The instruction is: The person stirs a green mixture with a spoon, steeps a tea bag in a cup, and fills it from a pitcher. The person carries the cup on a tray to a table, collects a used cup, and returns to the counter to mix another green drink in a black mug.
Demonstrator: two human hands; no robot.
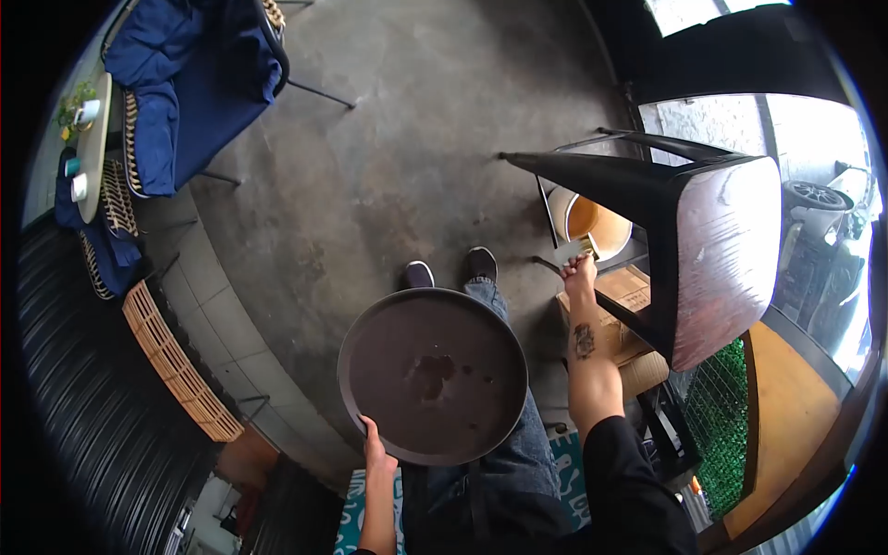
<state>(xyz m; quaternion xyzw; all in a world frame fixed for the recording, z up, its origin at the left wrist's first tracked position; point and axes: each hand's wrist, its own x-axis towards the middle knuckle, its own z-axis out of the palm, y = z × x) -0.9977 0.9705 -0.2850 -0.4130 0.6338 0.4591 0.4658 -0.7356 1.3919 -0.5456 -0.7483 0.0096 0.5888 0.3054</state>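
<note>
Carefully, we should hold the tray (416,326) level, because its dark face carries a patch (432,377) which looks wet, with some smaller spots on the right side of it. Our left hand (378,451) is clamped on the near left edge, the thumb over the rim; the fingers go below, where we cannot see them. With only 1 hand on the edge, the far side could dip, we judge, so a firm thumb and a steady wrist are needed. Our right hand (580,269) is well apart from the left, stretched forward and closed on a small pale piece (569,252); if it is paper, cloth or something harder, we cannot tell. It shows in front of the bucket (614,231), near the stool (726,259) and the cardboard boxes (631,289). A light grip should be enough there, and the forearm should pass free of the stool's legs.

As for direction, the tray is in front of our body, above our jeans (532,453) and the floor (388,148). It is round, therefore it has no long axis; its flat face looks up to us. The pale piece points roughly to the left from our fingers, but its true length is not clear.
</note>
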